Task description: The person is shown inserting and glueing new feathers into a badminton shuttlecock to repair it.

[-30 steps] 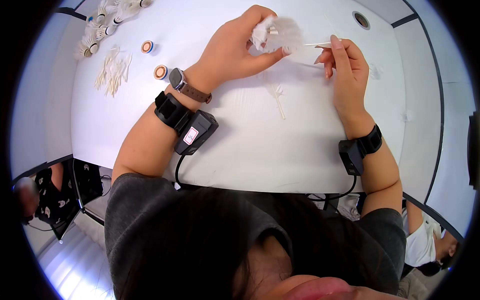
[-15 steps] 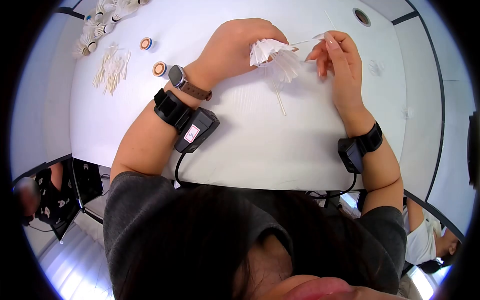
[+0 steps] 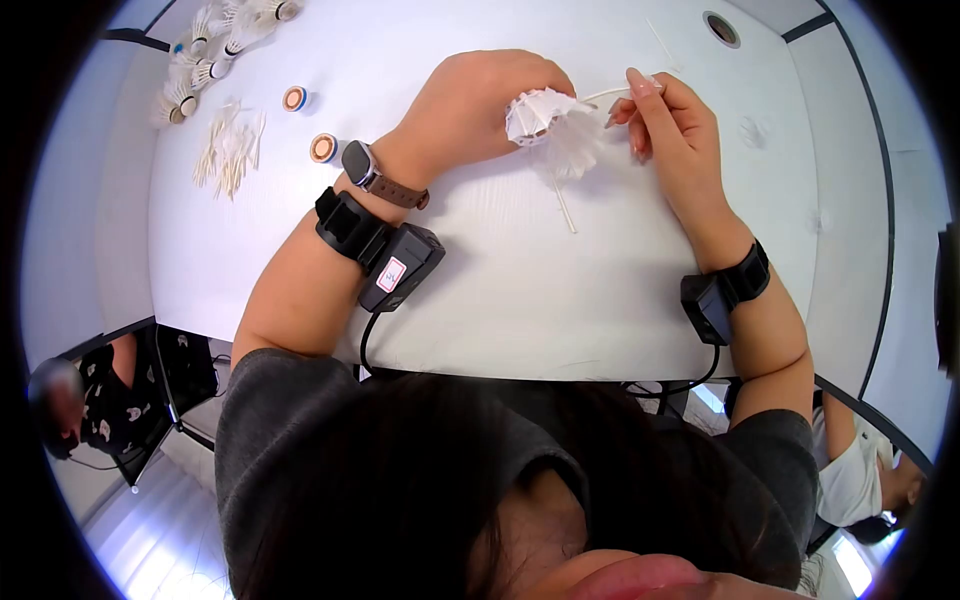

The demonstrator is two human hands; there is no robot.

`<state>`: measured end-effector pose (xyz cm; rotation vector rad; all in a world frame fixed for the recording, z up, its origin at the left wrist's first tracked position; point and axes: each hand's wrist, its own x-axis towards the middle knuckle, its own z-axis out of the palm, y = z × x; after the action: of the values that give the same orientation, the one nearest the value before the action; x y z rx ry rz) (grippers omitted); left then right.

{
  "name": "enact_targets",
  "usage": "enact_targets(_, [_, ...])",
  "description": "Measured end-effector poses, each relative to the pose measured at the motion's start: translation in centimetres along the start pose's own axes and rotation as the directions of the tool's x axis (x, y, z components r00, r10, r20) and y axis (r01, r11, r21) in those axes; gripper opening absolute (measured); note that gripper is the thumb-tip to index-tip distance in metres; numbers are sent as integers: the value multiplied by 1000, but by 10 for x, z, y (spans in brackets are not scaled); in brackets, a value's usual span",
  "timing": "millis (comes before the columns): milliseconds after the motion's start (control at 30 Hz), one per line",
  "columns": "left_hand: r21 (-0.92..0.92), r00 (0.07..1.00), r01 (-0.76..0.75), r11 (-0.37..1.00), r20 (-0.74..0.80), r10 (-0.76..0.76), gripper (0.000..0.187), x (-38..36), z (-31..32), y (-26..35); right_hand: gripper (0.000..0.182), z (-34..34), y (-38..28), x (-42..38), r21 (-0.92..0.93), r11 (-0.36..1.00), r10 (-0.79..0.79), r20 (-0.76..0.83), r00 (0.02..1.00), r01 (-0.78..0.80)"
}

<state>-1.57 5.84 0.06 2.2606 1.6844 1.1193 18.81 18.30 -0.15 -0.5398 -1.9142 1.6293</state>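
My left hand [image 3: 478, 102] is closed around a white feather shuttlecock [image 3: 545, 112], its skirt fanned toward the right. My right hand [image 3: 668, 128] pinches a single thin white feather [image 3: 612, 94] between thumb and fingers, with the feather's tip at the shuttlecock's skirt. Another loose feather [image 3: 562, 205] lies on the white table [image 3: 520, 300] just below the shuttlecock. Both wrists carry black strapped devices; the left wrist also wears a watch.
At the far left of the table lie a pile of loose feathers [image 3: 228, 150], two small round tape rolls [image 3: 322, 148], and several finished shuttlecocks [image 3: 190, 70]. A round hole [image 3: 721, 28] sits at the table's far right. Other people sit at the lower left and lower right.
My left hand turned the shuttlecock and lowered it slightly toward me. My right hand brought the single feather in from the right, up against the shuttlecock's skirt.
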Motion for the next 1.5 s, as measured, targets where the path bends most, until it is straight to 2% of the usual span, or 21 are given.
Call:
enact_targets(167, [-32,990,138,990,13,-138,34,-2,2,1,29,2,-3,-2,1,1000,-22,-115,993,22])
enact_targets(267, [-11,996,69,998,-63,-69,37,1,4,7,31,-5,-1,-1,41,999,1,-160,987,6])
enact_targets(400, [-70,988,76,995,-132,-85,40,2,3,10,32,-5,-4,-4,-16,1000,-26,-137,990,24])
enact_targets(467, [-105,981,86,991,-162,-102,41,-1,8,3,32,-4,-3,-6,-84,993,-94,-132,987,84])
enact_targets(567, [-79,982,168,983,-73,-174,47,0,2,7,28,-2,0,-8,-149,959,-261,-121,958,243])
enact_targets(667, [-196,978,177,965,-78,-195,46,-1,6,6,17,-2,4,-13,-218,884,-436,-66,897,414])
enact_targets(767, [-114,981,175,978,-58,-183,44,-1,7,1,12,-3,6,-15,-166,846,-514,1,858,507])
enact_targets(867, [-180,984,118,977,-110,-139,42,0,11,1,6,-5,9,-14,-215,801,-573,-3,820,559])
enact_targets(900, [-175,986,147,974,-52,-158,40,0,9,3,6,-4,8,-15,-222,792,-585,-9,811,569])
enact_targets(967, [-160,979,204,966,63,-196,38,-1,2,7,6,-1,3,-16,-277,794,-565,-8,825,541])
enact_targets(1167, [-154,979,193,969,101,-179,36,-3,1,5,8,3,0,-12,-308,770,-587,2,810,559])
enact_targets(1267, [-113,986,146,983,93,-136,37,-2,1,3,11,4,0,-10,-330,752,-598,25,801,571])
enact_targets(1367, [-240,986,77,968,-128,-110,42,-2,16,-2,12,5,-1,-10,-345,759,-578,34,815,553])
enact_targets(1467, [-194,985,53,979,-150,-83,43,-2,13,-4,14,6,-1,-9,-321,784,-548,44,836,531])
enact_targets(1500, [-178,990,87,980,-91,-104,40,-3,10,-3,15,6,-1,-9,-316,793,-533,54,845,521])
